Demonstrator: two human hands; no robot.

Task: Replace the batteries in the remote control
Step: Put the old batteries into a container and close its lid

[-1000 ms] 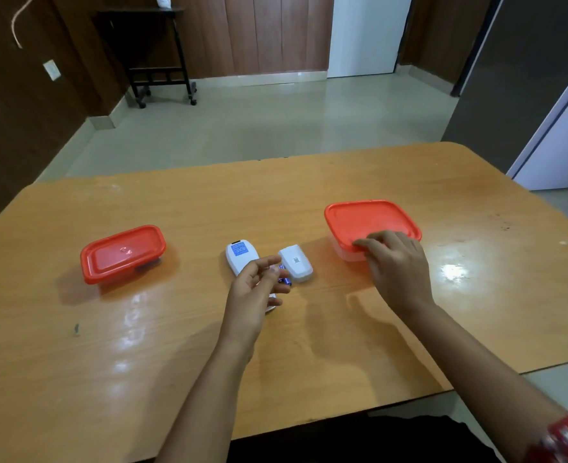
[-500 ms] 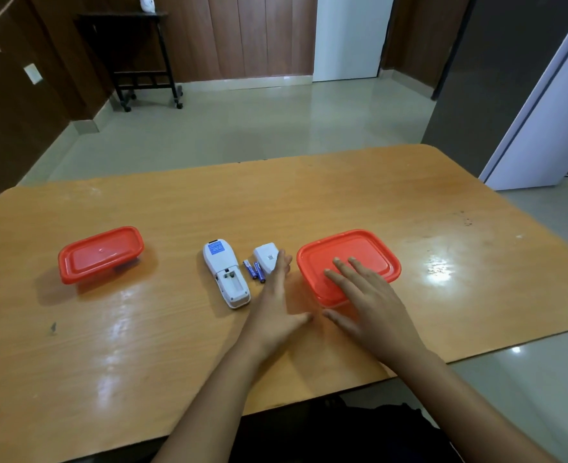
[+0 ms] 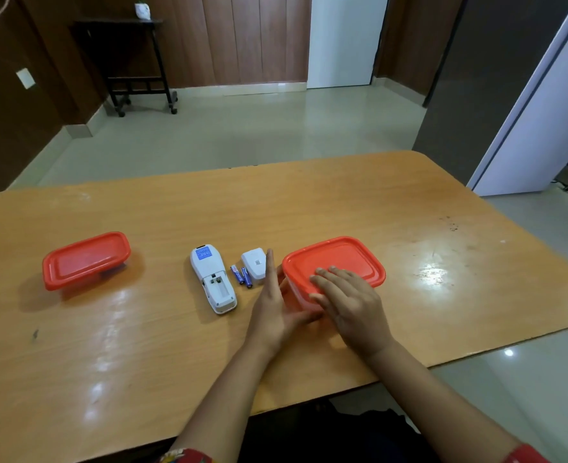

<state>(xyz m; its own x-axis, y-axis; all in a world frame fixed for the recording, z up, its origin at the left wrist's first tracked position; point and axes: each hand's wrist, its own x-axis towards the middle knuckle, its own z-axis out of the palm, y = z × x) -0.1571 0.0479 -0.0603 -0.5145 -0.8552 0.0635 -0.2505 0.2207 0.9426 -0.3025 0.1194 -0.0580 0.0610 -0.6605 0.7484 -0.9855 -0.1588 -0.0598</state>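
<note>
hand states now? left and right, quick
Left hand: open, straight fingers against the side of the red-lidded container.
Right hand: open, flat on top of it.

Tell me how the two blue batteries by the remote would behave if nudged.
The batteries are small cylinders loose on the glossy table, so they would probably roll sideways. The battery cover beside them might block that. Tiny and smooth, likely fiddly to pinch.
</note>
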